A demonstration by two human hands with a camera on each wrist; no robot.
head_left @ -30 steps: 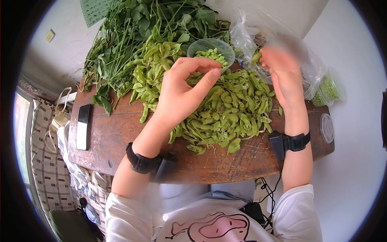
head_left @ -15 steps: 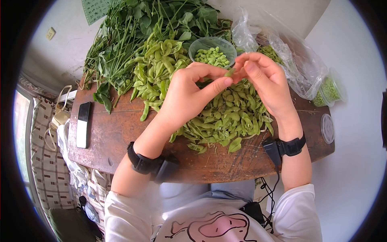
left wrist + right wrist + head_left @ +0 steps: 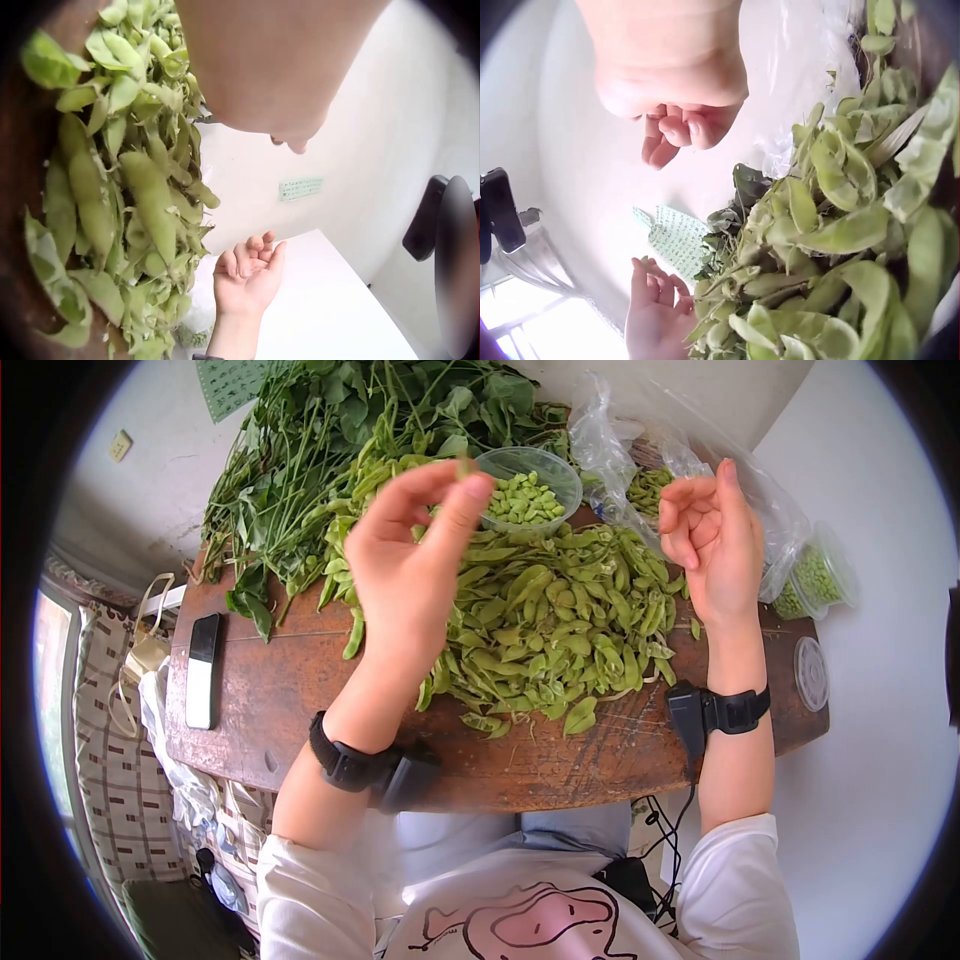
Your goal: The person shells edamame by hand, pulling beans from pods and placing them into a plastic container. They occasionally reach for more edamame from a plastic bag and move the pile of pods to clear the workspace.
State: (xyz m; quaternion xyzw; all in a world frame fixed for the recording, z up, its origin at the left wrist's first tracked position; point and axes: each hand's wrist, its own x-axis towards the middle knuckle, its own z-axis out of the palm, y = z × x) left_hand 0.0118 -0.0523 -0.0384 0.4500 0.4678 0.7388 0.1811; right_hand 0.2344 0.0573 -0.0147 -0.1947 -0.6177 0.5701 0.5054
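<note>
My left hand (image 3: 405, 550) is raised over the left part of the pod heap, pinching a small, blurred green edamame pod (image 3: 464, 466) between thumb and forefinger. Beside those fingertips stands a clear plastic bowl (image 3: 483, 460) with shelled green beans (image 3: 527, 498) in it. My right hand (image 3: 722, 550) is held up in front of the plastic bag, palm turned inward, fingers loosely bent with nothing visible in them. Between the two forearms spreads a heap of green edamame pods (image 3: 550, 620). In the right wrist view the left hand (image 3: 656, 322) appears beyond the pods.
Leafy bean stalks (image 3: 300, 490) pile up at the back left. A clear plastic bag (image 3: 600, 440) with pods in it lies at the back right, near a tub of beans (image 3: 815, 580) and a round lid (image 3: 812, 672). A phone (image 3: 203, 670) rests on the wooden table (image 3: 270, 710) at left.
The right hand came in from the bag to meet the left over the heap, then went back right. The left hand has moved up and left with the green pod.
</note>
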